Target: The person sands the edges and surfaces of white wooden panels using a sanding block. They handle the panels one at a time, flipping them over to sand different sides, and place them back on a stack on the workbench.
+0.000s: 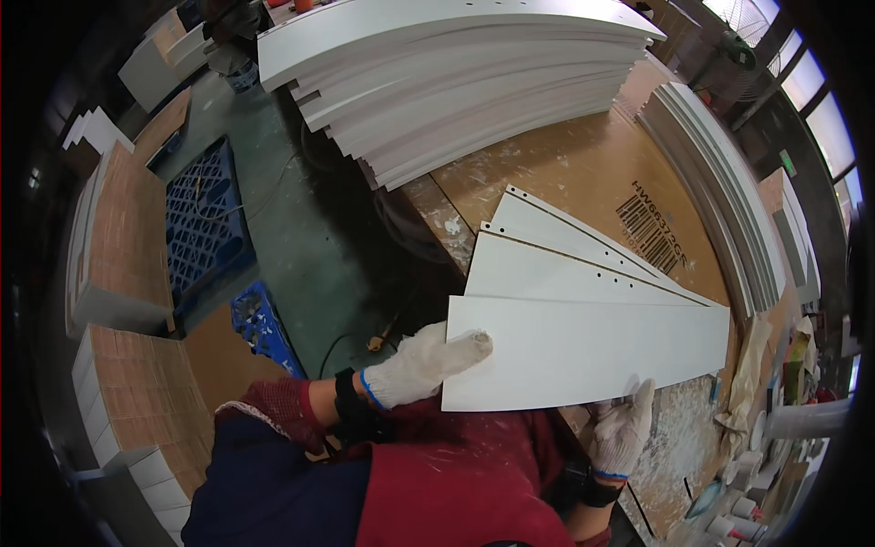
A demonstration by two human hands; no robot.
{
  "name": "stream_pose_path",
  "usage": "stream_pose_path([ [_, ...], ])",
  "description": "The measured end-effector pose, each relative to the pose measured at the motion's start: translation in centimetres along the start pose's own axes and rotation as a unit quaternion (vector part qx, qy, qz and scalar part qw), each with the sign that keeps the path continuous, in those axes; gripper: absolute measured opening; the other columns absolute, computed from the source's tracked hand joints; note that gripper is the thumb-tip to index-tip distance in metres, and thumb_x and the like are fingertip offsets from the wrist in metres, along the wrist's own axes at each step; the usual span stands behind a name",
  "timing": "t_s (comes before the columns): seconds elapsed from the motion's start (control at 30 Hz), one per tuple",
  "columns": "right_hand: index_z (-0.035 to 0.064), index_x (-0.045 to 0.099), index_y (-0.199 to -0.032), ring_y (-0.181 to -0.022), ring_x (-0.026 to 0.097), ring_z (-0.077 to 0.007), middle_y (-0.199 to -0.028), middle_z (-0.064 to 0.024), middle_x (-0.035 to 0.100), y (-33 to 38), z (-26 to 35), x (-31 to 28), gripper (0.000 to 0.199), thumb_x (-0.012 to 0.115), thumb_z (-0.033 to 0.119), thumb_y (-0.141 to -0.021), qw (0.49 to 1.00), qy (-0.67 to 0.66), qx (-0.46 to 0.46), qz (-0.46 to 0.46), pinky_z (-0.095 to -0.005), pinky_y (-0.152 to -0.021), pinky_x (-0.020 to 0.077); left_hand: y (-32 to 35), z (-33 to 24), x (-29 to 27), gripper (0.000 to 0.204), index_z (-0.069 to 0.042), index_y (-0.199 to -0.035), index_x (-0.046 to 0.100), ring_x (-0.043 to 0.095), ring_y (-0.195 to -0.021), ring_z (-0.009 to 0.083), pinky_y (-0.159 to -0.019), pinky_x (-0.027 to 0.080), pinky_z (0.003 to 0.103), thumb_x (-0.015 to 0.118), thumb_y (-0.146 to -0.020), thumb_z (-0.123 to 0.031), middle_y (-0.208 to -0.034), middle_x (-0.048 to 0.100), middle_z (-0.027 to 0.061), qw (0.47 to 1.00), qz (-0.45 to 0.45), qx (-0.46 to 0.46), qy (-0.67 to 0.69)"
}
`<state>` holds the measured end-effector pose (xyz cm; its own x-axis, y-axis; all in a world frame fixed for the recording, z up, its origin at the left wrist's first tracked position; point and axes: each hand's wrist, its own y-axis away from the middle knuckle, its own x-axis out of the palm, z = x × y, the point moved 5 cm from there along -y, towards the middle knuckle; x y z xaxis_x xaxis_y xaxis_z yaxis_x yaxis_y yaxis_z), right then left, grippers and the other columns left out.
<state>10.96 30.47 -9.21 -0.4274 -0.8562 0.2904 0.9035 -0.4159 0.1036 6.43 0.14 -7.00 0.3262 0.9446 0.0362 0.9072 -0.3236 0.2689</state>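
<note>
A white board (583,351) lies across the front of the bench, nearest to me. My left hand (428,363), in a white knit glove, grips its left end with the thumb on top and the fingers hidden beneath. At the board's front edge, right of its middle, my gloved right hand (624,424) holds it, fingers mostly out of sight below. Under and behind it, two more white boards (556,264) fan out toward the left, with small dark holes along their edges.
Behind stands a tall stack of white boards (474,100). More boards (720,191) are stacked at the right. Cardboard (547,159) covers the bench. Blue pallets (205,219) and piled panels (128,237) stand on the left floor. Cups and bottles (743,520) crowd the bench's right side.
</note>
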Motion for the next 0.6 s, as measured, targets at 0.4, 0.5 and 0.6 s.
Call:
stream_pose_path([
  [0.4,-0.0003,0.048,-0.125,-0.104,0.054,-0.016,-0.116,-0.0087,0.058,-0.6,-0.1,1.0,0.03,0.046,0.019,-0.103,0.994,-0.112,-0.016,-0.002,-0.0319,-0.093,0.0453,0.0,3.2,-2.8,0.076,0.005,-0.133,0.041,0.064,-0.095,0.0322,-0.065,0.056,0.044,0.029,-0.096,-0.061,-0.117,0.059,0.0223,0.908,0.189,-0.187,0.324],
  [0.5,-0.0013,0.048,-0.127,-0.11,0.053,-0.0187,-0.119,-0.0096,0.056,-1.8,1.0,0.5,0.038,0.054,0.024,-0.099,0.975,0.122,-0.187,0.009,-0.0335,-0.099,0.0416,3.2,7.2,-0.1,0.059,0.005,-0.141,0.027,0.059,-0.105,0.0387,-0.074,0.055,0.042,0.029,-0.102,-0.039,-0.13,0.048,0.0279,0.506,0.446,-0.316,0.667],
  [0.6,0.0028,0.043,-0.133,-0.117,0.051,-0.0221,-0.127,-0.0101,0.052,-4.1,2.7,-0.1,0.052,0.064,0.027,-0.092,0.951,0.101,-0.292,0.033,-0.0359,-0.102,0.0399,3.6,3.5,1.5,0.064,0.009,-0.141,0.023,0.055,-0.105,0.04,-0.091,0.05,0.051,0.029,-0.102,-0.041,-0.134,0.04,0.0347,0.566,0.354,-0.329,0.668],
])
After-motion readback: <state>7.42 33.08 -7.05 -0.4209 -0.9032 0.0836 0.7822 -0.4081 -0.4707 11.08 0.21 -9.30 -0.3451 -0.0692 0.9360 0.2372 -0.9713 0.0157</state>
